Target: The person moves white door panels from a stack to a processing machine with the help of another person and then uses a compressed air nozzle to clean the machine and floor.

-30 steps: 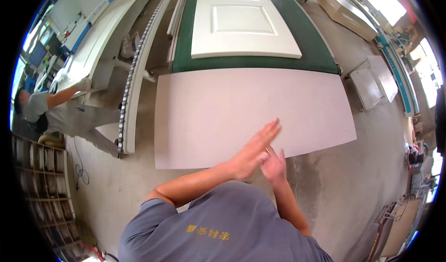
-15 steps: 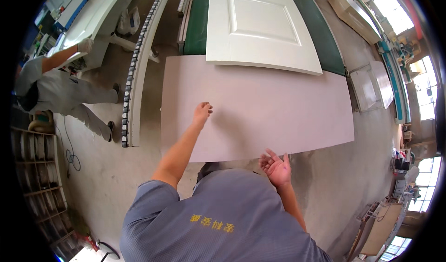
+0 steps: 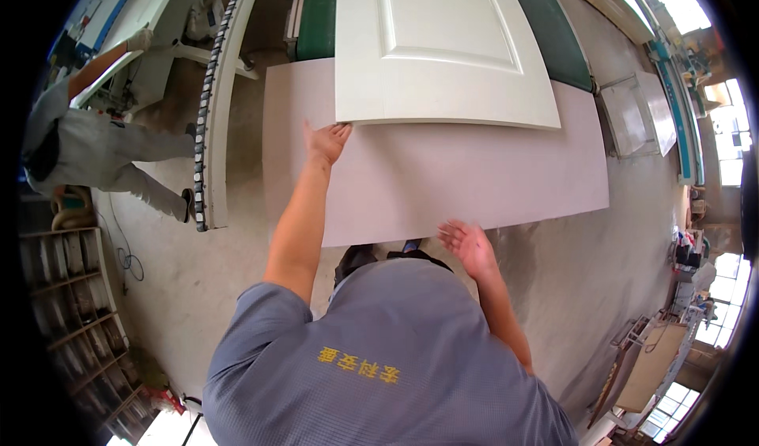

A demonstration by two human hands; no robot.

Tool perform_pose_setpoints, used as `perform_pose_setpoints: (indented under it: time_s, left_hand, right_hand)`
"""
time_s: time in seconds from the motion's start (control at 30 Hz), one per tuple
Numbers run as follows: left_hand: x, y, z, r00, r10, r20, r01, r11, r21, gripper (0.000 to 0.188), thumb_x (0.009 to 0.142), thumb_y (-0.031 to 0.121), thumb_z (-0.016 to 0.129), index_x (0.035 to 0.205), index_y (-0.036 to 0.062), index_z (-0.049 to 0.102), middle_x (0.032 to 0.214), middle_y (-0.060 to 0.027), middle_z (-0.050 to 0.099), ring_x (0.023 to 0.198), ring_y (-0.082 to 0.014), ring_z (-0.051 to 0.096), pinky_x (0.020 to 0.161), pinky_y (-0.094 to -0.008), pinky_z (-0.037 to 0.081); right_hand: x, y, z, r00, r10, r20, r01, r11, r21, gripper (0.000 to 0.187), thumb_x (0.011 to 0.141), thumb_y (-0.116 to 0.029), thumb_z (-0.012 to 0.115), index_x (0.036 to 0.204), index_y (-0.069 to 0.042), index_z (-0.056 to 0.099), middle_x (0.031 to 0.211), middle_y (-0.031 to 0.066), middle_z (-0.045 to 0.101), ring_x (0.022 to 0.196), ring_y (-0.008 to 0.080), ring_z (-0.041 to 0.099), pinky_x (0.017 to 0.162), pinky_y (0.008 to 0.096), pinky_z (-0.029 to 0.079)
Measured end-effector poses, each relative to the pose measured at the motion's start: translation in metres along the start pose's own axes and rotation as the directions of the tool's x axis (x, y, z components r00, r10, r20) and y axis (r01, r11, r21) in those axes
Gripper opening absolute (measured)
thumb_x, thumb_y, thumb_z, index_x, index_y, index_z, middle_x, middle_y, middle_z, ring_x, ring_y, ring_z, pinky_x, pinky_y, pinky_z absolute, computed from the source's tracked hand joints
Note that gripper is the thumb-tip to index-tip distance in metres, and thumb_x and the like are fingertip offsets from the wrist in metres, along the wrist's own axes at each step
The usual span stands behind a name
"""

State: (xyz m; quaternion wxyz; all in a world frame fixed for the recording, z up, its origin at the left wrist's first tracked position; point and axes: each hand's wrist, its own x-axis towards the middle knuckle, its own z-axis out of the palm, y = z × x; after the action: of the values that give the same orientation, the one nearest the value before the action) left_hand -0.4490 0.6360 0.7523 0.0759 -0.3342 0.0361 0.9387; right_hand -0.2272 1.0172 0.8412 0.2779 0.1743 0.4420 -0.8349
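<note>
A white panelled door (image 3: 451, 102) lies ahead of me, its near end overhanging a pale pinkish board (image 3: 466, 173). My left hand (image 3: 326, 142) is at the door's near left corner, palm turned up. Its fingertips meet the corner's lower edge, with the thumb held apart; whether they bear any weight I cannot tell. By the board's near edge, my right hand (image 3: 470, 248) is raised with its fingers apart and slightly blurred, holding nothing.
Green conveyor belt (image 3: 316, 27) shows on both sides of the door. A roller rail (image 3: 215, 130) runs along the left, beyond which a person in grey (image 3: 103, 153) works at another white panel. To the right stands a metal-framed stand (image 3: 636, 118); a shelf rack (image 3: 75, 288) is at lower left.
My left hand has moved forward from above the board to the door's corner. The door reaches nearer over the board. My right hand stays near the board's front edge.
</note>
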Motion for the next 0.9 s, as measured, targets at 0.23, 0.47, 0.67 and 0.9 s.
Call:
perform_pose_setpoints:
  time_s: [0.23,0.47,0.67,0.9]
  left_hand:
    - [-0.011,-0.030,-0.075,0.944,0.297,-0.142,-0.182,0.832,0.525,0.074,0.099,0.052,0.033,0.150,0.0009,0.016,0.157,-0.0177,0.017,0.144,-0.0302,0.022,0.117,-0.0393,0.020]
    - [-0.058,-0.042,-0.095,0.967,0.230,-0.104,-0.109,0.753,0.649,0.062,0.099,0.048,0.034,0.137,-0.0004,0.041,0.138,-0.0178,0.047,0.122,-0.0297,0.046,0.107,-0.0394,0.034]
    - [-0.118,-0.064,-0.135,0.914,0.260,-0.313,0.022,0.737,0.675,0.074,0.095,0.058,0.035,0.137,-0.0024,0.042,0.134,-0.0187,0.050,0.122,-0.0325,0.045,0.107,-0.0413,0.032]
    - [-0.156,-0.076,-0.167,0.891,0.266,-0.368,0.185,0.529,0.828,0.075,0.093,0.064,0.032,0.136,0.0034,0.045,0.135,-0.0105,0.052,0.122,-0.0299,0.044,0.106,-0.0443,0.030]
  right_hand:
    - [0.130,-0.018,0.075,0.874,-0.299,0.383,0.450,0.202,-0.870,0.061,0.094,-0.037,0.053,0.140,0.000,0.040,0.146,0.0219,0.039,0.136,0.0345,0.036,0.114,0.0415,0.027]
    - [0.206,0.036,0.088,0.797,-0.391,0.461,0.417,-0.197,-0.887,0.074,0.093,-0.049,0.045,0.142,0.005,0.033,0.152,0.0189,0.030,0.143,0.0306,0.023,0.118,0.0417,0.015]
    - [0.140,-0.029,-0.060,0.789,-0.482,0.382,0.315,-0.217,-0.924,0.078,0.090,-0.043,0.057,0.144,0.005,0.029,0.152,0.0200,0.029,0.142,0.0314,0.026,0.119,0.0424,0.015]
    - [0.010,-0.159,-0.426,0.458,-0.661,-0.595,-0.461,0.396,-0.794,0.067,0.101,-0.046,0.028,0.149,0.000,0.020,0.156,0.0218,0.018,0.146,0.0334,0.013,0.120,0.0440,0.009]
